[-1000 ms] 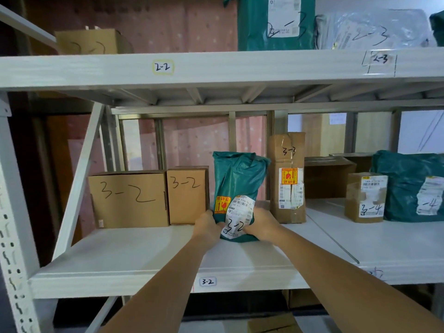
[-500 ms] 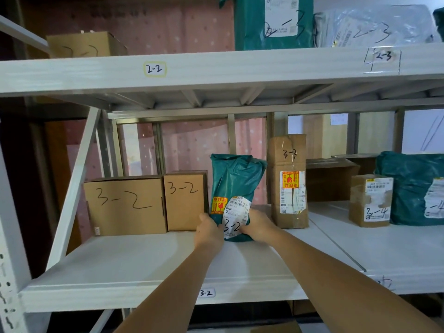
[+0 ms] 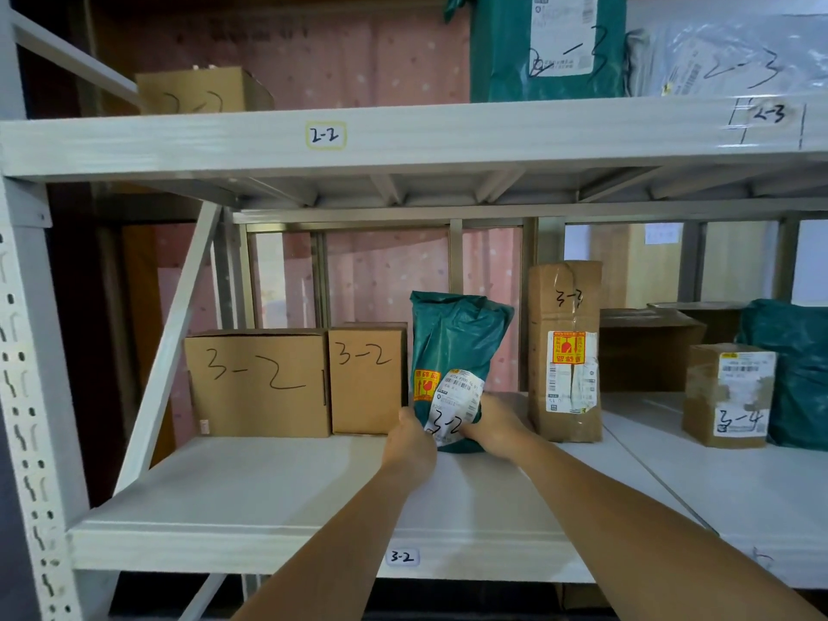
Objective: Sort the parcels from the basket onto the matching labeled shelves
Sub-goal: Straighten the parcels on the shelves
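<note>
A green plastic parcel (image 3: pixel 454 347) marked 3-2 stands upright on the white shelf (image 3: pixel 278 495) labelled 3-2. It sits right beside a small cardboard box (image 3: pixel 365 383) marked 3-2. My left hand (image 3: pixel 410 439) grips the parcel's lower left side. My right hand (image 3: pixel 495 425) grips its lower right side. A larger 3-2 box (image 3: pixel 257 383) stands further left. The basket is out of view.
A tall taped box (image 3: pixel 564 347) marked 3-3 stands just right of the parcel. Further right are an open brown box (image 3: pixel 645 351), a small box (image 3: pixel 728 394) marked 3-4 and a green bag (image 3: pixel 793 369). The upper shelf (image 3: pixel 403 132) holds 2-2 and 2-3 parcels.
Both hands have pushed the green parcel further back on the shelf, and it now stands against the row of 3-2 boxes. My view has moved closer.
</note>
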A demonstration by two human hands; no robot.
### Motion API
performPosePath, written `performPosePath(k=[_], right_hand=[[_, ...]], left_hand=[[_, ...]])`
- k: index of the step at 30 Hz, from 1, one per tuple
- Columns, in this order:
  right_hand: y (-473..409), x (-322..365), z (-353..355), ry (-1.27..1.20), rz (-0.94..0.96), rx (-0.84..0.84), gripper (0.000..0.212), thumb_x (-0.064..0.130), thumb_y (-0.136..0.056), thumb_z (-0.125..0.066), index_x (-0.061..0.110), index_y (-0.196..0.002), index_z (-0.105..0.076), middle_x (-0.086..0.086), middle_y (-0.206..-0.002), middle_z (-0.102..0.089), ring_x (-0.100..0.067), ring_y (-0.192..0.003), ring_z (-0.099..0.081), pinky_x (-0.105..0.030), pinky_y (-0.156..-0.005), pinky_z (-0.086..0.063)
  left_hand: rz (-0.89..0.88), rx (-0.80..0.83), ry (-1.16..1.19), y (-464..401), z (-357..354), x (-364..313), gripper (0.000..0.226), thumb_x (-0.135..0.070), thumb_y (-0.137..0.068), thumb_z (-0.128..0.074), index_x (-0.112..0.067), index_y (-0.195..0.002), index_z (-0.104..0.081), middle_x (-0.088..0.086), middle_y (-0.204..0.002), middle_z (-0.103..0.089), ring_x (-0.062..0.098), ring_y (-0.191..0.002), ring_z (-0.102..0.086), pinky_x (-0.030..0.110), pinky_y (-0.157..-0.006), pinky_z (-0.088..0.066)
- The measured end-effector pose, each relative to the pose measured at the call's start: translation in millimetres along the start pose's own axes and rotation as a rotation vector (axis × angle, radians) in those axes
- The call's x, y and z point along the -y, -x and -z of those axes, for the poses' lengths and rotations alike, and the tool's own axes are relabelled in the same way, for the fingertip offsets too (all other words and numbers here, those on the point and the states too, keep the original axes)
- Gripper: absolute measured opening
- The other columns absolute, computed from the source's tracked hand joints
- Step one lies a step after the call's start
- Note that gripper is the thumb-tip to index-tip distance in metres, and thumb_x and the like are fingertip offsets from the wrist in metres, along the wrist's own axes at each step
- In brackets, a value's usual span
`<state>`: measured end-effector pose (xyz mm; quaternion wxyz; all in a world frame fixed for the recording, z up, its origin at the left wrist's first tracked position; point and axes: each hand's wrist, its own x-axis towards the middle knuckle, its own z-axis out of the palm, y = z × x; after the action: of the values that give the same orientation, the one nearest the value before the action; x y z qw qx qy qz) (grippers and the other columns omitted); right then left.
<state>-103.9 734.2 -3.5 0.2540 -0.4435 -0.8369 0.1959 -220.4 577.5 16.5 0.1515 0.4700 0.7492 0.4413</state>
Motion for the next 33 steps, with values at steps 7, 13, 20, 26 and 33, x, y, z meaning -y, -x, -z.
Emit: performPosePath(k=[7,13,20,26,33], right_hand=[[14,7,9,-0.131,-0.007,-0.076,0.071,0.048,-0.054,-0.074,0.037,-0.123,-0.064,0.011,-0.112,-0.074,-0.013,-0.102,-0.067,-0.039,-0.093,-0.057],[40,33,21,-0.206,-0.004,-0.109,0.054,0.022,-0.075,-0.083,0.026,-0.126,-0.067,0.006,-0.119,-0.073,-0.015,-0.106,-0.066,-0.035,-0.095,-0.054],[44,33,23,-0.278,-0.010,-0.101,0.057,0.015,-0.079,-0.085,0.016,-0.130,-0.062,0.000,-0.125,-0.070,-0.012,-0.101,-0.061,-0.019,-0.080,-0.046],[47,32,26,-0.262,-0.022,-0.131,0.061,0.019,-0.076,-0.088,0.012,-0.130,-0.061,-0.003,-0.126,-0.069,-0.014,-0.105,-0.063,-0.024,-0.086,-0.050],[53,34,30,-0.241,-0.027,-0.119,0.061,0.019,-0.080,-0.085,0.010,-0.134,-0.058,-0.005,-0.133,-0.065,-0.015,-0.111,-0.059,-0.025,-0.090,-0.046]], left_hand=[[-0.003,-0.029,0.011,-4,-2,2,0.039,0.001,-0.100,-0.042,-0.006,-0.138,-0.043,0.017,-0.129,-0.059,0.033,-0.116,-0.057,0.033,-0.084,-0.044],[-0.013,-0.032,0.031,-3,-1,3,0.037,0.001,-0.100,-0.043,-0.005,-0.136,-0.043,0.018,-0.127,-0.060,0.033,-0.113,-0.059,0.033,-0.081,-0.044],[-0.008,-0.020,0.054,-3,2,4,0.036,-0.003,-0.100,-0.043,-0.007,-0.136,-0.041,0.018,-0.128,-0.059,0.032,-0.108,-0.057,0.035,-0.082,-0.043],[-0.002,-0.018,0.067,-3,2,4,0.036,-0.005,-0.101,-0.044,-0.008,-0.136,-0.040,0.017,-0.128,-0.060,0.031,-0.110,-0.057,0.036,-0.083,-0.045],[-0.002,-0.025,0.092,-1,4,4,0.037,-0.003,-0.101,-0.044,-0.007,-0.137,-0.040,0.016,-0.128,-0.060,0.030,-0.108,-0.057,0.037,-0.087,-0.047]])
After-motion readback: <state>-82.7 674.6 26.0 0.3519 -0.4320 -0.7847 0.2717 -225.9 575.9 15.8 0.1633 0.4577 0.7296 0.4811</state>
